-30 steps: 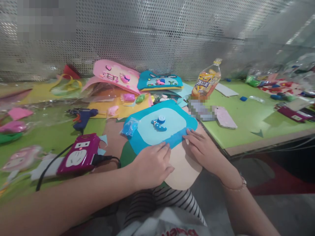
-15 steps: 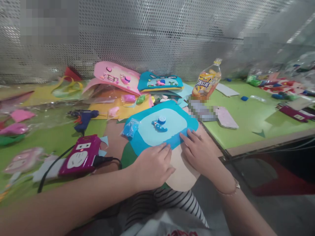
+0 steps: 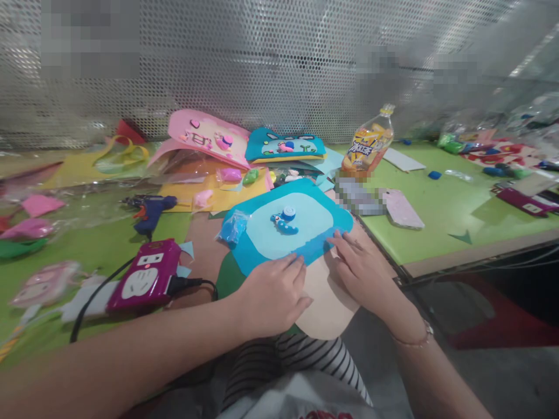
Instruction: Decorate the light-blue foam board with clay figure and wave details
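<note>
A blue craft sheet (image 3: 315,249) with a pale blue panel (image 3: 262,233) lies in front of me. On the panel sits a small blue clay figure (image 3: 286,226) with a round, coiled-looking piece (image 3: 289,213). My left hand (image 3: 277,297) rests flat on the sheet's near edge, fingers extended, holding nothing. Farther right along that edge, my right hand (image 3: 364,270) touches the sheet with its fingertips, fingers spread. Beneath are a beige sheet (image 3: 325,311) and a dark green one (image 3: 229,276). A clear bag of blue clay (image 3: 236,228) overlaps the sheet's left side.
To the left are a blue glue gun (image 3: 155,210) and a purple power box (image 3: 146,279) with black cables. Behind stand pink (image 3: 207,134) and blue (image 3: 286,142) decorated craft pieces. A drink bottle (image 3: 369,145) and a pink phone-shaped object (image 3: 404,209) are at right.
My right hand has slid a little to the right along the sheet's near edge. My left hand stays in place, and the view has shifted very slightly.
</note>
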The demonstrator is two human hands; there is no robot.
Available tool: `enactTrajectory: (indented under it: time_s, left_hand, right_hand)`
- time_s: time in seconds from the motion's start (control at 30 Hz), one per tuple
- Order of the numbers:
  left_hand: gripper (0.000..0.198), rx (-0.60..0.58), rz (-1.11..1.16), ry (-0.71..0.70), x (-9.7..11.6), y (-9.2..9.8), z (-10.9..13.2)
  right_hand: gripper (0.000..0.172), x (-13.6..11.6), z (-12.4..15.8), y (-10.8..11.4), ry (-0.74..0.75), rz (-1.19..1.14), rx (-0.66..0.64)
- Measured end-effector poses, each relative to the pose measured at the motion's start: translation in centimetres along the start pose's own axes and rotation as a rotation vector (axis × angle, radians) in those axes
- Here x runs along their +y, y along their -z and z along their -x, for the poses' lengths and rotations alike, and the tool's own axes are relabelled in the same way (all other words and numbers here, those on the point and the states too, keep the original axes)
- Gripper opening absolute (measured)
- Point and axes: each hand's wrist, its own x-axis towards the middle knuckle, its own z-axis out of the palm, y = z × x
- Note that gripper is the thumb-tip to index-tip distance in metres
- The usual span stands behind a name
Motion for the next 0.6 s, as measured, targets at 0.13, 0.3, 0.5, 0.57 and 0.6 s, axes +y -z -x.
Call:
enactTrajectory:
  time_s: [0.13, 0.3, 0.5, 0.57, 0.6]
  left_hand:
    - [0.050, -0.004, 0.005, 0.005, 0.0, 0.0, 0.0]
    - [0.048, -0.004, 0.009, 0.007, 0.0, 0.0, 0.1]
    - [0.049, -0.024, 0.020, 0.021, 0.0, 0.0, 0.1]
    - [0.050, -0.028, 0.023, 0.022, 0.0, 0.0, 0.1]
    - [0.050, -0.028, 0.023, 0.022, 0.0, 0.0, 0.1]
  right_hand:
    - [0.049, -0.5, -0.1, -0.2, -0.043, 0.021, 0.015]
    - [0.042, -1.0, -0.3, -0.4, -0.061, 0.080, -0.028]
    - [0.039, -1.3, -0.7, -0.3, -0.102, 0.089, -0.024]
    - [0.038, -1.4, -0.8, -0.4, -0.112, 0.088, -0.016]
    - [0.038, -1.4, -0.9, -0.4, -0.115, 0.088, -0.008]
